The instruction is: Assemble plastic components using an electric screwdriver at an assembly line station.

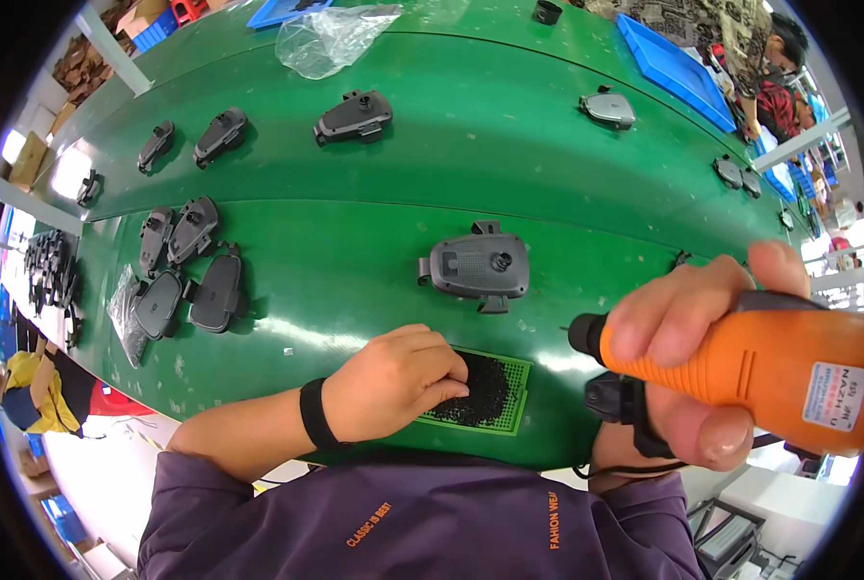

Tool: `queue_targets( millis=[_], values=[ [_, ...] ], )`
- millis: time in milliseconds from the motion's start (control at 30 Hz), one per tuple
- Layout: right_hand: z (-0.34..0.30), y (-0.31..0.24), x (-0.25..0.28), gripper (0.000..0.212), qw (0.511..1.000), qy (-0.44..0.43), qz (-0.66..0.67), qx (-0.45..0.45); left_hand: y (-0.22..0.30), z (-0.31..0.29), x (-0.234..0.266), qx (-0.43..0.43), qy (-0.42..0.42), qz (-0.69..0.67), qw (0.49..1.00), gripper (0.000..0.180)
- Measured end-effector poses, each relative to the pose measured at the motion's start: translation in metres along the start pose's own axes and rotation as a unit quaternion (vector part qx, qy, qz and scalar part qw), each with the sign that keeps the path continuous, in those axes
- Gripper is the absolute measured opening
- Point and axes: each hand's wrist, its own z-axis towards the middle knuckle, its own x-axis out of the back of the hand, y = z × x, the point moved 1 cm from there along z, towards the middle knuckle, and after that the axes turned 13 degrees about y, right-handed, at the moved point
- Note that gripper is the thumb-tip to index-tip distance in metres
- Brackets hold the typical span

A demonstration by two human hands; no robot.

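Head view, with a grey housing (466,278) lying alone near the centre of the frame on the green surface (335,242), its long axis running left to right and its round knob (502,261) facing up toward the right end. Below it in the frame, just apart, sits a green mesh tray (520,411) heaped with small black pieces (482,389). The left hand (388,382) is narrow, fingers curled and thumb close to the forefinger at the heap's left edge; whether a piece is pinched there, I cannot tell. The right hand (678,307) is wrapped around an orange power driver (751,362) at the right of the frame, its dark nose (587,335) pointing left. So the housing lies up and slightly right of the left hand, up and left of the right; the left is the nearer hand, though the driver's tip also stands near the housing's lower right corner, not touching it.
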Motion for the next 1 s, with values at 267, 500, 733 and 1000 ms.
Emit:
queue_targets(
  millis=[267,500,733,1000],
  values=[
    [0.008,0.032,0.014,0.059,0.993,-0.055,0.099,-0.022,0.015,0.043,0.0,-0.009,0.082,-0.014,0.996,0.016],
    [0.009,0.032,0.007,0.051,0.99,-0.032,0.125,-0.061,0.008,0.058,-0.005,-0.068,0.109,0.018,0.992,0.021],
    [0.011,0.032,0.003,0.049,0.989,-0.037,0.126,-0.063,0.006,0.059,-0.005,-0.078,0.111,-0.017,0.991,0.026],
    [0.016,0.032,0.009,0.049,0.994,-0.022,0.089,-0.055,0.008,0.069,0.002,-0.075,0.098,-0.038,0.992,0.024]
  ],
)
